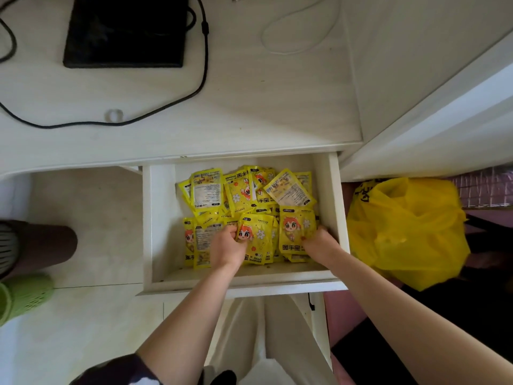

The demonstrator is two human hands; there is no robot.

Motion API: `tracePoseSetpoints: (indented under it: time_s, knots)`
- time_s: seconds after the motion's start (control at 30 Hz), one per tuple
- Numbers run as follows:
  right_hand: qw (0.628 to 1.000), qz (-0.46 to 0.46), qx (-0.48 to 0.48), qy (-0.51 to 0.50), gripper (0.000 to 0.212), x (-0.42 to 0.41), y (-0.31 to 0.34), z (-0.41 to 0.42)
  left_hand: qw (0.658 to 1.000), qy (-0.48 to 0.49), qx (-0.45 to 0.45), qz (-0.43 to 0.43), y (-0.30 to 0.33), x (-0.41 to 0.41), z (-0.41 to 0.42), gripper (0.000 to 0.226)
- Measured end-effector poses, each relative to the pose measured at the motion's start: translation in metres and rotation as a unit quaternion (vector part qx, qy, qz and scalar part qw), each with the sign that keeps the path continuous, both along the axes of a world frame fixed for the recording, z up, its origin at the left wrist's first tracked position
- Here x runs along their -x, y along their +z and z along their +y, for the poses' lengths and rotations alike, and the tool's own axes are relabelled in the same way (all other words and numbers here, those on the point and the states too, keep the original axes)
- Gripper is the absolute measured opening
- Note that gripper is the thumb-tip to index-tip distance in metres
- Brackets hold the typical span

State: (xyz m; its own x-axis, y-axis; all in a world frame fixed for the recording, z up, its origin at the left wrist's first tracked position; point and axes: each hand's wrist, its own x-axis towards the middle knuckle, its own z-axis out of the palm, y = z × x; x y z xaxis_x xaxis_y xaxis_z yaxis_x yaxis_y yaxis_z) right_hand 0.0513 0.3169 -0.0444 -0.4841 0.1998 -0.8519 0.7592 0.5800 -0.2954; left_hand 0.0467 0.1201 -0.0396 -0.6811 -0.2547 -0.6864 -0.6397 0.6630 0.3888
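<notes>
**A:** What is at the far left?

**B:** A green slipper (26, 297) on the pale floor (91, 218), with a leg in dark cloth (47, 245) just above it. Further up, a flat black slab (125, 31) lies on the white tabletop (249, 107). A black cable (204, 65) runs down the slab's right side and curves back along the front.

**A:** And below the tabletop?

**B:** A white drawer (337, 218) stands pulled out. It holds a pile of yellow hand-warmer packets (238, 190), some face up and some showing the printed back.

**A:** Where is the left grip?

**B:** The left grip (226, 247) is inside the drawer, near its front. Its fingers curl round the left edge of the centre packet (258, 240), which shows a red-haired cartoon figure and a white flower. That packet lies on top of the pile.

**A:** What is next to it?

**B:** The right packet (294, 232) lies just beside it, face up, with the same figure. The right grip (319, 244) pinches its lower right edge, close to the drawer's right wall. The fingertips are hidden, so I cannot tell how far under they go.

**A:** And past the drawer?

**B:** A crumpled yellow plastic bag (410, 232) sits just to the right of it.
</notes>
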Motion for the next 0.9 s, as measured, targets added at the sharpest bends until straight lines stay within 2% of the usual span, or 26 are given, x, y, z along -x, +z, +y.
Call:
tracePoseSetpoints:
  time_s: [0.1,0.27,0.5,0.7,0.9]
  knots:
    - [0.999,-0.007,-0.025,0.038,0.038,0.001,0.011,-0.003,1.0,0.003,0.006,0.002,0.01,-0.005,-0.009,0.047]
    - [0.998,0.009,-0.031,0.056,0.049,0.005,0.033,-0.012,0.999,0.025,0.003,0.024,0.031,-0.017,-0.021,0.044]
    - [0.978,0.078,-0.028,0.193,0.051,0.002,0.075,-0.03,0.993,0.068,0.009,0.097,0.069,-0.055,-0.042,0.034]
    - [0.943,0.135,0.02,0.303,0.046,-0.012,0.107,-0.086,0.982,0.103,0.007,0.159,0.096,-0.098,-0.074,0.032]
    - [0.869,0.182,0.042,0.458,0.034,-0.039,0.125,-0.158,0.959,0.218,0.031,0.179,0.113,-0.152,-0.118,0.031]
